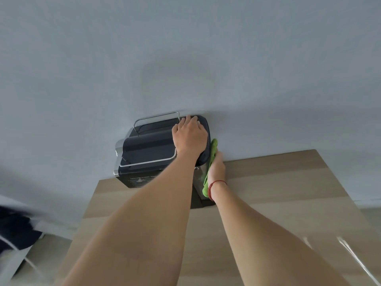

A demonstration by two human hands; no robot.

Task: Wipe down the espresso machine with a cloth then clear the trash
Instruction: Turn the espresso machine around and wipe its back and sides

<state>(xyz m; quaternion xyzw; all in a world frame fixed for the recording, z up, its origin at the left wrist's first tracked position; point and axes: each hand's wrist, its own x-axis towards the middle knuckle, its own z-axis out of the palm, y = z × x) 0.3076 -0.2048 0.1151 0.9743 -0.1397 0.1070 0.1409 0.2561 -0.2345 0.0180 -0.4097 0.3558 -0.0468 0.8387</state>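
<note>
A dark grey espresso machine (pixel 144 147) with chrome rails stands at the far edge of the wooden table (pixel 278 193), against the wall. My left hand (pixel 188 136) lies flat on the machine's top at its right rear, fingers spread. My right hand (pixel 216 168) presses a green cloth (pixel 213 149) against the machine's right side; the cloth shows above and below the hand. A red string circles that wrist. No trash is in view.
A pale grey wall (pixel 185 58) rises directly behind the machine. Clear plastic film (pixel 350 254) glints on the table at the lower right. Dark blurred fabric (pixel 16 228) sits at the lower left beyond the table edge.
</note>
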